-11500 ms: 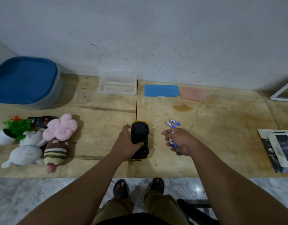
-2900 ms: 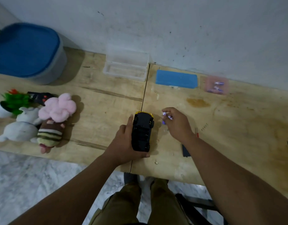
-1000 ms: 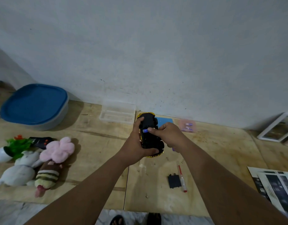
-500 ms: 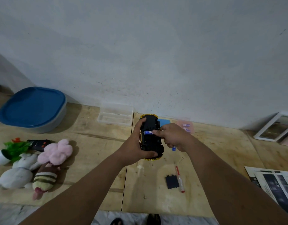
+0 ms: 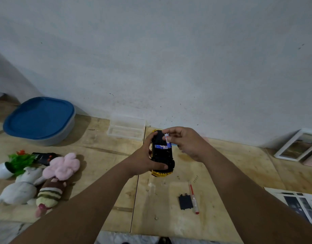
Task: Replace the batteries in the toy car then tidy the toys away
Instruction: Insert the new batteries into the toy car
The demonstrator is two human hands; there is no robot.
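Note:
My left hand (image 5: 146, 160) grips the yellow toy car (image 5: 162, 156), held upside down above the wooden table (image 5: 102, 155) with its black underside facing me. One blue battery (image 5: 160, 146) lies across the open compartment. My right hand (image 5: 188, 143) pinches a second blue and white battery (image 5: 167, 139) between thumb and fingertips, tilted just above the compartment. The black battery cover (image 5: 185, 201) lies on the table below my hands, next to a small red-tipped screwdriver (image 5: 193, 198).
Plush toys (image 5: 37, 180), a small potted plant (image 5: 12, 164) and a black remote (image 5: 44, 156) lie at the left. A blue-lidded tub (image 5: 40, 120) and a clear open box (image 5: 126, 130) stand by the wall. Picture frames (image 5: 299, 146) and a printed sheet (image 5: 299, 203) are at the right.
My right hand has lifted from the compartment, where one battery now lies, and holds another battery above it. The car stays in my left hand.

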